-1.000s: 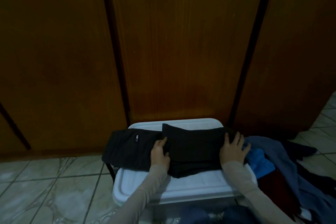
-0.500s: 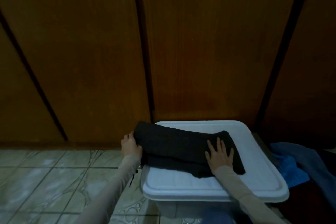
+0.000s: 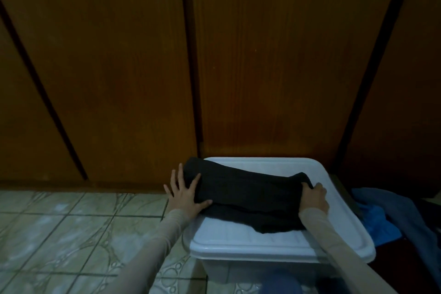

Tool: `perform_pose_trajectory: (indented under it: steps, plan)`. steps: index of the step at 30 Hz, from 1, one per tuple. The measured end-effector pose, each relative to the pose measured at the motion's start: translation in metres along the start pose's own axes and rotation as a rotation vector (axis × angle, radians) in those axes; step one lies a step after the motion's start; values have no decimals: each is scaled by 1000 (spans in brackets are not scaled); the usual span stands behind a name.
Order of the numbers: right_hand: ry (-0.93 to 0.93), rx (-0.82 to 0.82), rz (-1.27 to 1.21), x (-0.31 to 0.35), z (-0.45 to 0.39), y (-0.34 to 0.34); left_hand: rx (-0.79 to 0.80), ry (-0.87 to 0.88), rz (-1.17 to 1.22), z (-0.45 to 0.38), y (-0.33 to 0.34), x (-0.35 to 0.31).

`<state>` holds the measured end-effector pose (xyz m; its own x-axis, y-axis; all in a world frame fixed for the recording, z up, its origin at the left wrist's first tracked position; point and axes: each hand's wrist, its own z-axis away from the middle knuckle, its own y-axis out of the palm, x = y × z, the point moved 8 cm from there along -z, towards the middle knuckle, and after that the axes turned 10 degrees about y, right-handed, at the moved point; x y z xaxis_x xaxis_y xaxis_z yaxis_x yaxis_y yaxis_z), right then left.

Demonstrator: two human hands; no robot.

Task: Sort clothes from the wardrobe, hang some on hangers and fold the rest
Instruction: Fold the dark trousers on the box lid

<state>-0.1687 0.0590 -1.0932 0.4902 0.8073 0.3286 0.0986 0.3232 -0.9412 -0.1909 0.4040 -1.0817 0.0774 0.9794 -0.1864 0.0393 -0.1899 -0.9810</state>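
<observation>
Black ribbed knit, a folded garment (image 3: 248,196), lies as a thick oblong bundle on a white plastic bin lid (image 3: 281,237), slanting from the lid's far-left corner toward its right side. The garment's left end overhangs the lid's left edge slightly. The lid is smooth, with shallow ridges and a raised rounded rim; the translucent tub (image 3: 229,272) sits below it.

Left hand (image 3: 185,194) lies flat, fingers spread, against the garment's left end, thumb along the lower fold. Right hand (image 3: 313,198) has its fingers curled, pinching the garment's right end at the top edge. Both sleeves are pale beige and thin.

Behind stand dark brown wooden wardrobe doors (image 3: 262,67), glossy grain, closed, with narrow black gaps between panels; the lid's far edge sits just beside them.

To the left is pale green marbled floor tile (image 3: 59,229) with dark grout lines. To the right, just beside the tub, is a soft rumpled heap of blue clothes (image 3: 386,219), with darker fabric near the frame edge. The near and right strips of the lid are bare.
</observation>
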Motion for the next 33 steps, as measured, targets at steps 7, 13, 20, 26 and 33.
perform_pose_trajectory:
  steps: [7,13,20,26,33]
  plan:
    - [131,-165,433,-52,-7,-36,78,116,-253,-8,14,-66]
    - [-203,-40,361,-17,-14,-18,100,301,-175,-3,22,-108]
    - [-274,86,483,5,-13,3,202,421,33,15,33,-92]
    - [-284,197,565,-1,-16,6,271,258,-86,-14,38,-78]
    - [-262,194,413,2,-6,-23,114,0,252,-21,35,-61]
